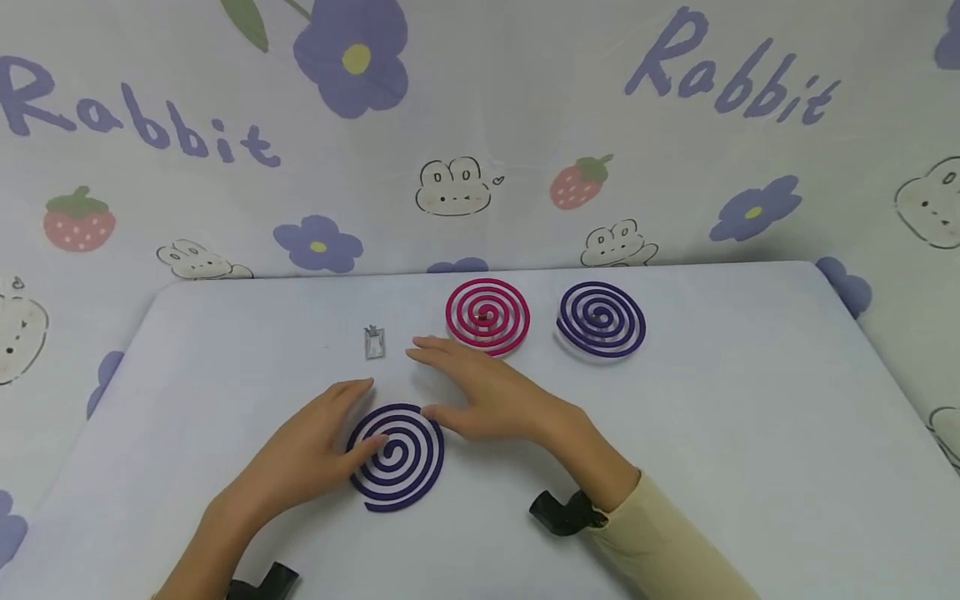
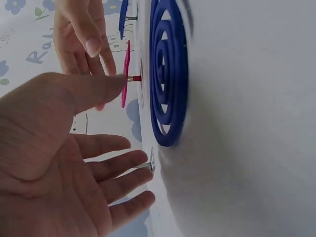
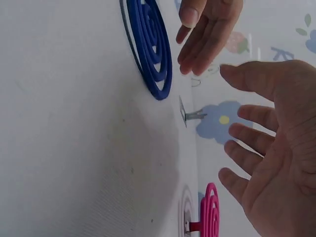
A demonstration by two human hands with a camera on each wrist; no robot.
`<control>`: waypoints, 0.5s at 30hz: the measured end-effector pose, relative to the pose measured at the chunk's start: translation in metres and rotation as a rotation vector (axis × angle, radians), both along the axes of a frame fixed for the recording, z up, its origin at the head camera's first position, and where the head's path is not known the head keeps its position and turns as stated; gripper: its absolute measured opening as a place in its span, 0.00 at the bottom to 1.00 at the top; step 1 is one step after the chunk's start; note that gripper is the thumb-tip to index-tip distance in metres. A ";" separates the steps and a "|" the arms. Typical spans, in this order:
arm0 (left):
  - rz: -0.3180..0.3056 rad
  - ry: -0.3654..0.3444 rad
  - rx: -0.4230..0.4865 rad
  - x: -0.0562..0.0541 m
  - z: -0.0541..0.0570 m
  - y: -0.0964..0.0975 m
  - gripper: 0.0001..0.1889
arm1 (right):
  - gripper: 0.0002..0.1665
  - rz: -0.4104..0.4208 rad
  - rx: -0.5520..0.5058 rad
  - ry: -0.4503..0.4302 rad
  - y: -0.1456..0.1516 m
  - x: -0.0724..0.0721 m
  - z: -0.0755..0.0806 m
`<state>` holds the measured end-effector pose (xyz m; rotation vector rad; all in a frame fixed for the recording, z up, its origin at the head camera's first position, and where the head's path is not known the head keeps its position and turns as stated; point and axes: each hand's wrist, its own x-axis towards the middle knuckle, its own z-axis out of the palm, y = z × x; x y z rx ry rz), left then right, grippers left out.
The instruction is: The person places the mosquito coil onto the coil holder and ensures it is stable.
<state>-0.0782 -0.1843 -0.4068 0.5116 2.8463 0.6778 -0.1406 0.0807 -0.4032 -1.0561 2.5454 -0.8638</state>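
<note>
A dark blue mosquito coil [image 1: 394,454] lies flat on the white table between my two hands. My left hand [image 1: 311,450] hovers at its left side with fingers extended, the thumb over the coil in the head view. On the other side is my right hand [image 1: 495,396], fingers loosely spread, its thumb tip near the coil's upper right rim. Neither hand holds anything; both wrist views show the palms bare and apart from the coil [image 2: 165,74]. Beyond the fingertips stands a small metal coil stand [image 1: 374,357], its prong sticking up in the right wrist view.
A pink mosquito coil [image 1: 487,310] sits raised on a stand behind my right hand. Right of it, another dark blue coil [image 1: 600,315] is raised off the table too. A printed cloth [image 1: 517,108] hangs behind the white table [image 1: 750,433].
</note>
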 end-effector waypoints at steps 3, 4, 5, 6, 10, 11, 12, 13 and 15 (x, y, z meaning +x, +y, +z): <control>-0.008 -0.011 -0.021 0.006 0.002 -0.001 0.43 | 0.44 0.043 0.025 -0.034 -0.002 0.005 0.001; -0.009 -0.019 -0.026 0.008 0.003 -0.001 0.46 | 0.44 0.053 0.036 -0.044 -0.003 0.007 0.002; -0.011 -0.024 -0.031 0.009 0.004 -0.001 0.48 | 0.45 0.060 0.049 -0.052 -0.004 0.009 0.002; -0.013 -0.029 -0.038 0.011 0.005 -0.002 0.50 | 0.45 0.064 0.061 -0.060 -0.006 0.011 0.002; -0.004 -0.056 -0.071 0.017 0.007 -0.003 0.58 | 0.46 0.088 0.092 -0.078 -0.011 0.017 -0.002; -0.001 -0.065 -0.076 0.018 0.007 -0.003 0.60 | 0.47 0.096 0.096 -0.080 -0.013 0.019 -0.003; 0.004 -0.075 -0.080 0.020 0.008 -0.003 0.61 | 0.48 0.107 0.100 -0.078 -0.014 0.020 -0.005; 0.008 -0.088 -0.082 0.022 0.008 -0.004 0.63 | 0.48 0.117 0.104 -0.077 -0.015 0.021 -0.007; 0.006 -0.108 -0.085 0.024 0.007 -0.004 0.65 | 0.50 0.134 0.115 -0.075 -0.017 0.023 -0.010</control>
